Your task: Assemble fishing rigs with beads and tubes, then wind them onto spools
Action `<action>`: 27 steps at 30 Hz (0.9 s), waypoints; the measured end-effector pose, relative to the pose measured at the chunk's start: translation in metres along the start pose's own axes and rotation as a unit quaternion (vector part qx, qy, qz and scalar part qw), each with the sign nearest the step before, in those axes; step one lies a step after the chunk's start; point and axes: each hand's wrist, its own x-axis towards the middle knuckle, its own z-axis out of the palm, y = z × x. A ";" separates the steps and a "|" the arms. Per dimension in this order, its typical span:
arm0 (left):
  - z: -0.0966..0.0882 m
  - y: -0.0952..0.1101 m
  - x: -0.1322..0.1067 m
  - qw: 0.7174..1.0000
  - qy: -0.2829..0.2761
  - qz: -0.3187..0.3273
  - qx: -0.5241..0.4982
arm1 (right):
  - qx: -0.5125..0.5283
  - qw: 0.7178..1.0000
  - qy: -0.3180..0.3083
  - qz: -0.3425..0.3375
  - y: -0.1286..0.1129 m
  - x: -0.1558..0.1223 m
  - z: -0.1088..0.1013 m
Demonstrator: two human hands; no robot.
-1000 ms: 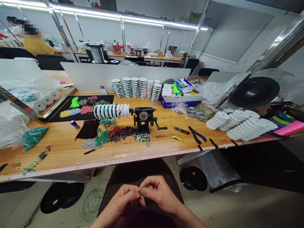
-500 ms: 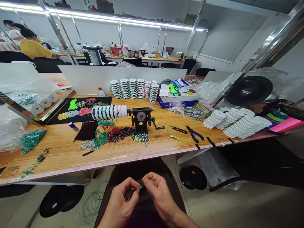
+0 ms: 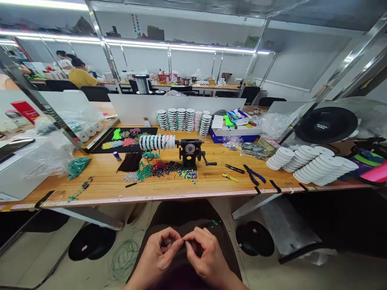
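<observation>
Since the earlier picture, the two bare hands have come closer together above the lap, and the thin green-tipped end no longer stands out between them. The left hand [image 3: 160,250] has its grip closed around a small dark bundle of thin strands [image 3: 167,242], which sits inside the fingers, low in front of the body. The right hand [image 3: 206,256] is closed too, its curled fingers touching the left hand, but I cannot tell if this grip clamps anything. Below the hands is a dark cloth [image 3: 184,213] over the lap, and a few tiny green beads [image 3: 215,222] lie on it, near the right hand.

The bundle seems very light and soft, so it will probably bend easily and may slip. It looks better to pinch it near its end with the fingertips than to squeeze all of it.

Farther ahead, the wooden surface [image 3: 99,189] carries a black hand-crank winding machine [image 3: 190,151] with white spools [image 3: 157,141], a heap of red and black tube beads [image 3: 163,169], and blue-handled pliers [image 3: 254,174].
</observation>
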 end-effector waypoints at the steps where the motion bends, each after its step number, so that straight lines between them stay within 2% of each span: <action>1: -0.004 0.000 -0.006 0.999 0.001 -0.014 -0.042 | 0.022 1.000 0.001 0.009 0.002 -0.002 0.000; 5: -0.028 -0.003 -0.036 0.967 0.059 -0.074 -0.235 | 0.055 0.997 0.017 0.053 0.019 -0.009 -0.005; 8: -0.043 -0.012 -0.051 0.943 0.076 -0.087 -0.311 | 0.031 0.996 -0.044 0.075 0.031 -0.016 -0.007; 10: -0.048 -0.021 -0.054 0.949 0.069 -0.083 -0.296 | 0.013 0.993 -0.098 0.070 0.030 -0.021 -0.006; 12: -0.047 -0.027 -0.055 0.967 0.074 -0.058 -0.238 | 0.020 0.991 -0.118 0.051 0.019 -0.025 -0.004; 15: -0.040 -0.024 -0.059 0.985 0.075 -0.019 -0.157 | 0.138 0.982 -0.125 0.030 -0.008 -0.027 0.005; 17: -0.036 -0.019 -0.064 0.989 0.048 -0.012 -0.137 | 0.242 0.956 -0.162 0.035 -0.021 -0.025 0.016; 19: -0.035 -0.019 -0.069 0.990 0.033 -0.010 -0.140 | 0.280 0.941 -0.181 0.055 -0.024 -0.023 0.030; 20: -0.036 -0.023 -0.069 0.987 0.039 -0.014 -0.157 | 0.271 0.944 -0.175 0.069 -0.022 -0.022 0.037; 23: -0.044 -0.051 -0.062 0.959 0.101 -0.057 -0.260 | 0.206 0.965 -0.122 0.103 -0.004 -0.022 0.053; 27: -0.064 -0.114 -0.040 0.902 0.227 -0.119 -0.347 | 0.133 0.981 -0.023 0.136 0.027 -0.028 0.055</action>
